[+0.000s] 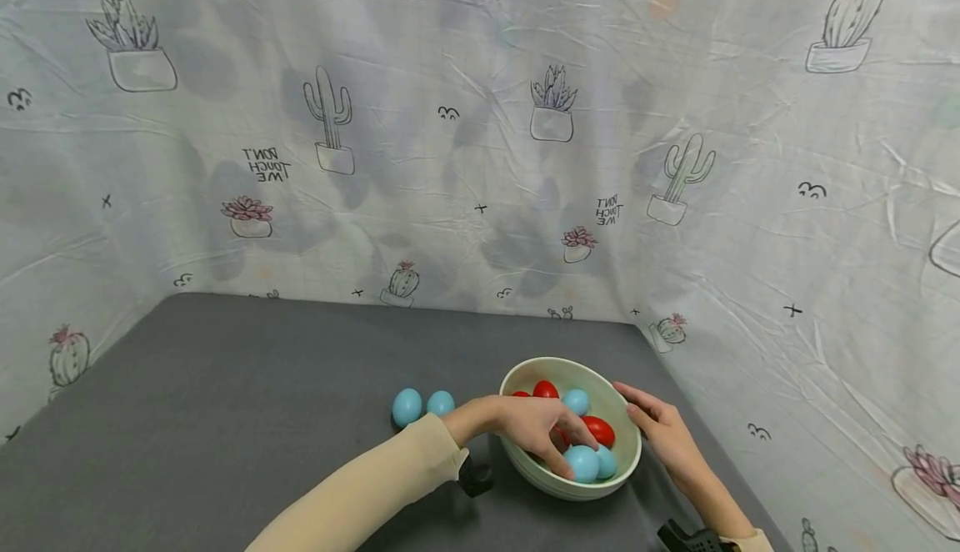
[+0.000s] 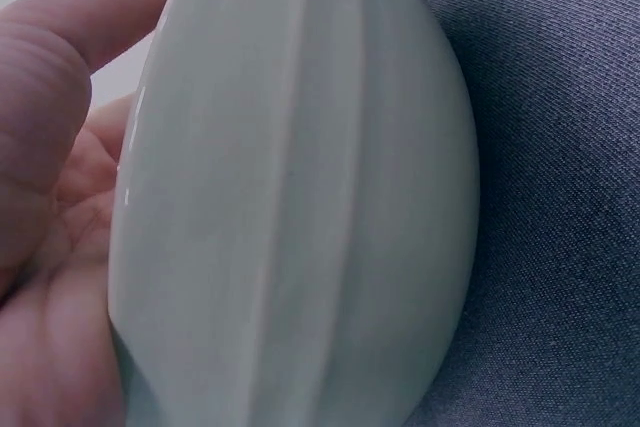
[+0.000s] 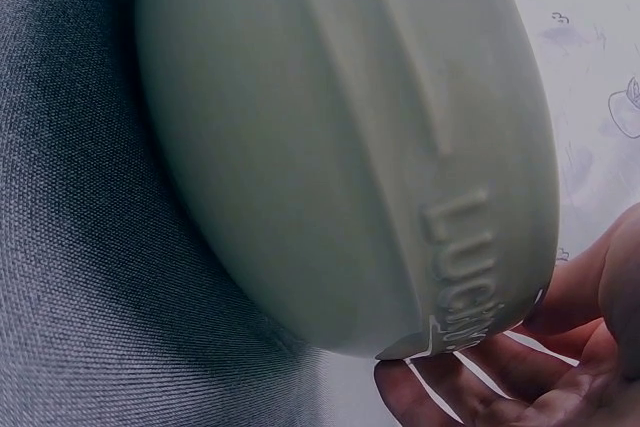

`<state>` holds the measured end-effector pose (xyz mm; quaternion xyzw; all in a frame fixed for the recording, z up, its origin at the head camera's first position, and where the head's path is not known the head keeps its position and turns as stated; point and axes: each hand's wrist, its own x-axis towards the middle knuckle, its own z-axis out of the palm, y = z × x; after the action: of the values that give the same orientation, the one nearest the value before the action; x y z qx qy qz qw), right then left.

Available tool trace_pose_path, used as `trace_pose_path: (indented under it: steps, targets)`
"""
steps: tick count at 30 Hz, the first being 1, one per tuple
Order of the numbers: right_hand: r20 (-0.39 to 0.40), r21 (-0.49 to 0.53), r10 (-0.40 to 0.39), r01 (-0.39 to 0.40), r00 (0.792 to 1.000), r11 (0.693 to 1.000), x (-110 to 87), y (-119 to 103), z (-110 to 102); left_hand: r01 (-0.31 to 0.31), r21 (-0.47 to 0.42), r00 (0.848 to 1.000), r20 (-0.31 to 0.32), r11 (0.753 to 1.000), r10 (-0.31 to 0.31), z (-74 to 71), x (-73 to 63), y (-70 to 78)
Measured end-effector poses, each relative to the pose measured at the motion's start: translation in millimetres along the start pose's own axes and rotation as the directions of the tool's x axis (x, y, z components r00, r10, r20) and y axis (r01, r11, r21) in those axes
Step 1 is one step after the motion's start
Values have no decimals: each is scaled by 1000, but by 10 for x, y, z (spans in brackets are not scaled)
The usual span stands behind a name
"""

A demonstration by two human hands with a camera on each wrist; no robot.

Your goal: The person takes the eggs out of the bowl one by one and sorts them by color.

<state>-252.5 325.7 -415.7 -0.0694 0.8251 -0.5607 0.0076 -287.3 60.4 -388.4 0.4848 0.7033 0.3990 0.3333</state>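
Note:
A pale green bowl [image 1: 528,473] stands on the grey table, holding several red and light blue eggs. My left hand [image 1: 536,425] reaches over its left rim, thumb and fingers around a blue egg [image 1: 581,464] at the front. A red egg [image 1: 598,431] lies just behind that one. In the left wrist view the bowl's wall [image 2: 300,197] hides the egg. On the right, my right hand [image 1: 671,444] holds the bowl at its rim. The right wrist view shows its fingers [image 3: 410,392] against the outside wall [image 3: 300,147], near raised lettering.
Two more blue eggs, one at the left [image 1: 407,407] and one at the right [image 1: 440,403], lie on the grey tabletop [image 1: 225,419] beside my left forearm. A pale curtain [image 1: 465,160] printed with cacti hangs along the table's back and sides.

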Motion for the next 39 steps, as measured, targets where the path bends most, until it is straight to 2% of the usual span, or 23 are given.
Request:
trace_pose_path:
  steps: [6, 10, 13, 16, 18, 20, 24, 28, 32, 34, 39]
  targets:
    - [18, 9, -4, 4, 1000, 1000, 6, -1, -7, -7, 15, 998, -67, 1000, 8, 7, -18, -6]
    - [22, -2, -2, 2, 1000, 1000, -4, 6, -34, -51, 45, 989, -135, 998, 57, 19, -36, 15]
    - [18, -17, -4, 4, 1000, 1000, -19, 24, -56, -119, 56, 973, -194, 991, 128, 6, -84, 68]
    - [11, -23, -4, 5, 1000, 1000, -25, 35, -62, -181, 31, 944, -275, 983, 182, -23, -198, 159]
    - [8, -25, -7, 7, 1000, 1000, -22, 33, -56, -211, 4, 916, -349, 978, 199, -43, -311, 222]
    - [10, -28, -10, 10, 1000, 1000, -13, 29, -47, -229, -11, 879, -432, 973, 202, -68, -449, 278]
    - [4, -46, -15, 15, 1000, 999, 7, 5, -26, -232, -12, 792, -583, 973, 182, -165, -771, 328]
    - [-13, -73, -17, 16, 1000, 997, 2, -12, -16, -171, -4, 707, -697, 985, 120, -264, -1139, 311]
    - [-19, -83, -22, 20, 1000, 996, -13, -16, -24, -84, -14, 634, -772, 996, 43, -285, -1492, 268]
    - [-15, -78, -25, 24, 1000, 997, -15, -11, -27, -44, -17, 600, -800, 999, 13, -255, -1648, 242]
    - [-1, -67, -45, 44, 999, 997, -6, 10, -44, 50, -37, 500, -864, 998, -57, -99, -1977, 143]
